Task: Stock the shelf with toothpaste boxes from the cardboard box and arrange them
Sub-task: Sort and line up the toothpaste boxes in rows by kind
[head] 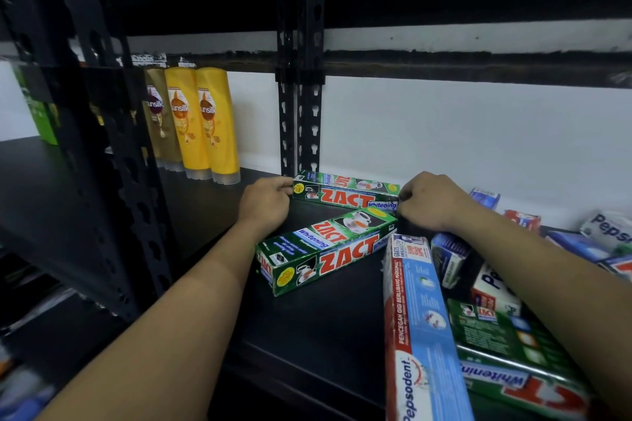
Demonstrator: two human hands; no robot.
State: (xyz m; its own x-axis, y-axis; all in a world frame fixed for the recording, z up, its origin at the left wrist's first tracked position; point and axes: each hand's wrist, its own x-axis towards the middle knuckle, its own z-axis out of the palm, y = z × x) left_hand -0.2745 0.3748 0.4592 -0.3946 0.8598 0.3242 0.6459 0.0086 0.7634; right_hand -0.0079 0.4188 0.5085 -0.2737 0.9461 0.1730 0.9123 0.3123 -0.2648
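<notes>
1. A red and blue Pepsodent box point(424, 335) lies nearest, at the front right of the black shelf point(325, 318), with its right side propped on a green whitening box point(519, 362) in a loose heap of toothpaste boxes point(492, 284)
2. The front ZACT box point(325, 249) lies slanted in mid shelf, just beside the left wrist
3. The rear ZACT box point(345, 191) lies flat near the white back wall, at the foot of the perforated post point(301, 106)
4. The left hand point(265, 202) grips that box's left end, fingers curled onto it
5. The right hand point(429, 200) pinches its right end, fingers curled close together
6. Yellow and gold Sunsilk bottles point(201, 123) stand upright at the back left, well apart from the boxes
</notes>
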